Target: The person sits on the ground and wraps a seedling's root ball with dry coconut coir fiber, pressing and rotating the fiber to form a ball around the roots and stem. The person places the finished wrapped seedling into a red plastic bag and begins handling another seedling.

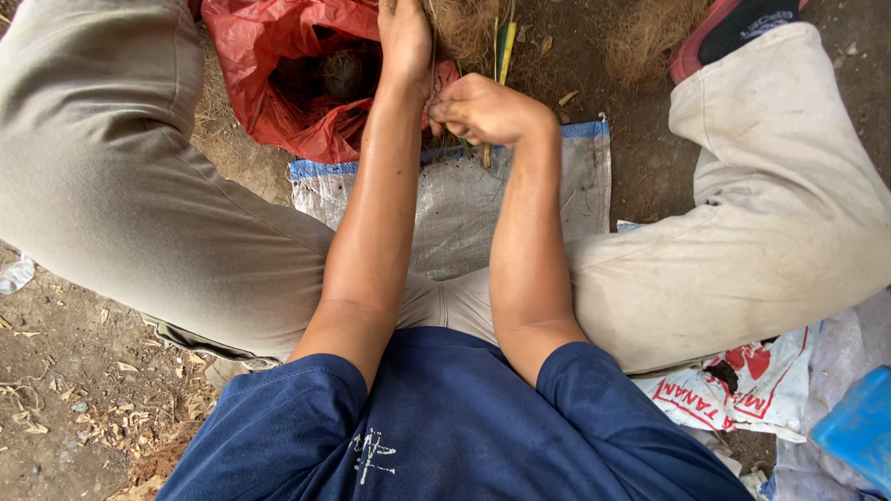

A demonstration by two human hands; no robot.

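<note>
The clump of dry brown fibre [461, 28] lay at the top edge of the view, on the ground just beyond the woven grey sack [464, 199] spread between the person's legs. The left hand [406, 39] was stretched forward with its fingers buried in the clump; how far they were curled could not be told, since the fingertips ran out of frame. The right hand [481, 109] was closed into a tight fist just beside the left wrist, pinching a thin strand or stem; what exactly it gripped was too small to make out. A green-and-yellow stick [503, 48] lay upright in the picture, just beyond that fist.

Judgement on technique: the fist seemed best kept close to the clump, so the pulled strand stayed short and taut, with the left hand anchoring the mass against the pull. Drawing toward the body over the sack would probably keep loose pieces off the dirt.

A red plastic bag [278, 65] stood open to the left of the hands, dark round husk-like lumps [348, 72] inside it. A second fibre heap [650, 37] lay further right, near the foot. A printed white sack [733, 390] and a blue object [858, 427] lay at lower right.
</note>
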